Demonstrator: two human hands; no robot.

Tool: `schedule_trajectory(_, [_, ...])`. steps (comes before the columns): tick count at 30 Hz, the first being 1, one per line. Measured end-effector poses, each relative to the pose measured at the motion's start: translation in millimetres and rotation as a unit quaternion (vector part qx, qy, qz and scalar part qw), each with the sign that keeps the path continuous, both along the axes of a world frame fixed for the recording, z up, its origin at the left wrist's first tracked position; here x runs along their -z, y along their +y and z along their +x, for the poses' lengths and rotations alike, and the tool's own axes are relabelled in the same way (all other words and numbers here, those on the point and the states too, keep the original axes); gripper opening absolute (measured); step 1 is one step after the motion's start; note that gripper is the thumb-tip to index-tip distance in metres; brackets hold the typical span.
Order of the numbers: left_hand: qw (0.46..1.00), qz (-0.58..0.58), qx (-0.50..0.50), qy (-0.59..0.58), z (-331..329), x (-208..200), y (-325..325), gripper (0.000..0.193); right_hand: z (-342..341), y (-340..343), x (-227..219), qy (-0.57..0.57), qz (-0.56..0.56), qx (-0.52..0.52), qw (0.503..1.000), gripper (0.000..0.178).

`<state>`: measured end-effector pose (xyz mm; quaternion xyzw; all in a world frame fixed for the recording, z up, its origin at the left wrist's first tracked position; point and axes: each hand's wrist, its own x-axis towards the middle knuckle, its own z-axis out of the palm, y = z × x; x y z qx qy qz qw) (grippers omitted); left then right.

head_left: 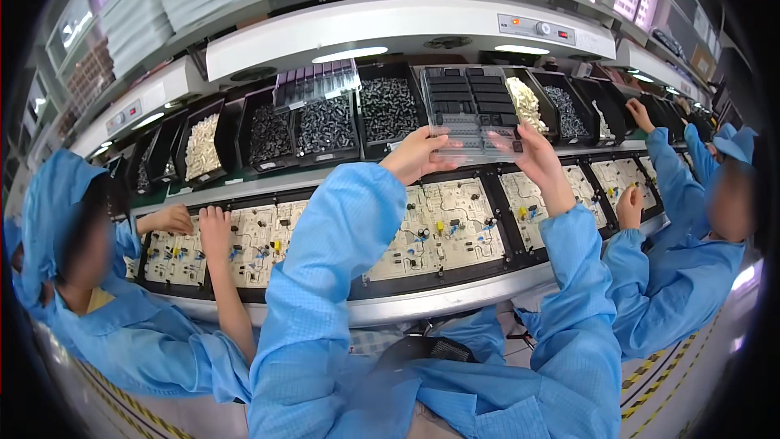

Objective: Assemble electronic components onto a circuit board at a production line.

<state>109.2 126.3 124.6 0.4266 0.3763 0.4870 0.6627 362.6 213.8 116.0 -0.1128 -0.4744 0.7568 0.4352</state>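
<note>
One clear tray (474,154), gripped from both sides

We hold it up above the circuit boards (443,248), in front of the black parts bins (374,150). Our left hand (416,154) grasps its lower left corner, our right hand (543,161) its lower right. Dark components (449,93) sit in its upper rows.

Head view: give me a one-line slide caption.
Both hands hold a clear plastic tray of black parts in front of component bins, pale circuit boards below.
</note>
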Motion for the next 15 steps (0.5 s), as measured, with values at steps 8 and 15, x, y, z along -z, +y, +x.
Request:
schedule_trajectory(8, [0.993, 0.061, -0.026, -0.093, 6, -19, -20, 0.041, 1, -36, -24, -0.013, 0.007, 0.036, 0.999, 0.032])
schedule_trajectory(15, [0.987, 0.011, -0.040, -0.154, 32, 9, 3, 0.067, 22, -12, 8, -0.034, -0.035, 0.063, 0.997, 0.033])
